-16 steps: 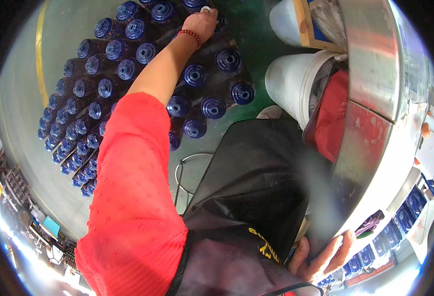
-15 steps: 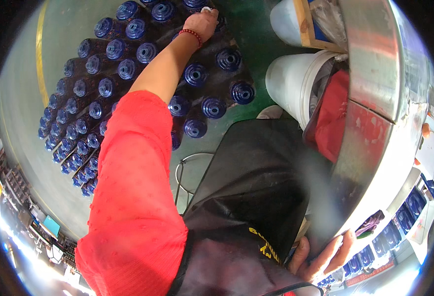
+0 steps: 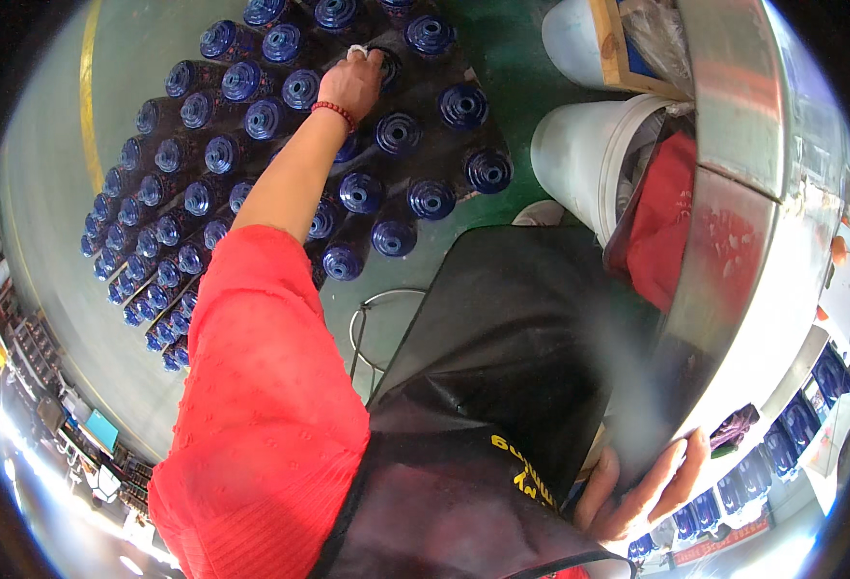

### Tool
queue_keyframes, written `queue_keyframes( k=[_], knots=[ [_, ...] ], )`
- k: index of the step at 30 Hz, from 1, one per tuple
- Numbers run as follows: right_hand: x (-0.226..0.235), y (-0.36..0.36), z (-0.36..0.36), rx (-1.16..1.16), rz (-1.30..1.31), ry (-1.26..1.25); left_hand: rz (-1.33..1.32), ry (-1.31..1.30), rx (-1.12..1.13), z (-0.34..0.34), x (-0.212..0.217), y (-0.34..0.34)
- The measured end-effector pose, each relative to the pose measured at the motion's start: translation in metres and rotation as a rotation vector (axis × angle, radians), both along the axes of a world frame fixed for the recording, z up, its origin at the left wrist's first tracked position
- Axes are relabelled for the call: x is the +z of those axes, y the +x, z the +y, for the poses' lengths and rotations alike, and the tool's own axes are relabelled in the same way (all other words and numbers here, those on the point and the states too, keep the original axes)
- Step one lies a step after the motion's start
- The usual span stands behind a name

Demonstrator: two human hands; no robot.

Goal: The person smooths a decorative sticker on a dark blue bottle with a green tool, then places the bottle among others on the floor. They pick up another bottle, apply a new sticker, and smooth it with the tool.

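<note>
My left arm, in a red sleeve, reaches out over rows of blue glossy, bottle-like pieces with ringed tops and a hole in the middle. My left hand, with a red bead bracelet at its wrist, is closed on a small white wad; whether it is cloth or sponge is too small to tell. Its fingers are at the ringed top of one blue piece, partly hidden by the hand. At the lower right, my right hand rests by the edge of the metal-sided table, fingers apart and holding nothing.
A white bucket with red cloth beside it stands by the table. Behind it is another white container near a wooden frame. A round metal stand is by my dark apron. More blue pieces sit at the far right.
My left hand, still with the white wad, has moved nearer and to the left, from the far blue pieces to another one. The view has shifted slightly; my right hand stays by the table edge.
</note>
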State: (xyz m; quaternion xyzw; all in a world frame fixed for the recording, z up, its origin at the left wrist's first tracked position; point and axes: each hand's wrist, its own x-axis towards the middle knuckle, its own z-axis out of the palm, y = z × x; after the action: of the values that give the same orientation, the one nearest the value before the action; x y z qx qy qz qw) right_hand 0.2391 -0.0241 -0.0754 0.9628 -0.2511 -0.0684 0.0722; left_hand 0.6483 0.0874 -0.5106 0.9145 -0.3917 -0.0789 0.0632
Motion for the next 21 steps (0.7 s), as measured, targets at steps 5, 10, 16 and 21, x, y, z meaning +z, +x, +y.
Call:
queue_keyframes(
  k=[5,10,16,21],
  knots=[
    [-0.001,0.000,-0.002,0.019,-0.019,0.000,-0.044,-0.066,0.060,0.000,-0.009,0.023],
    [-0.002,0.002,-0.002,0.031,-0.025,-0.010,-0.110,0.013,0.052,0.000,-0.008,0.024],
    [-0.005,0.002,-0.003,0.034,-0.083,0.025,-0.103,-0.064,-0.133,-0.041,0.019,-0.041],
    [-0.006,0.001,-0.003,0.039,-0.112,0.030,0.153,-0.105,-0.205,-0.081,0.014,-0.095]
  ],
)
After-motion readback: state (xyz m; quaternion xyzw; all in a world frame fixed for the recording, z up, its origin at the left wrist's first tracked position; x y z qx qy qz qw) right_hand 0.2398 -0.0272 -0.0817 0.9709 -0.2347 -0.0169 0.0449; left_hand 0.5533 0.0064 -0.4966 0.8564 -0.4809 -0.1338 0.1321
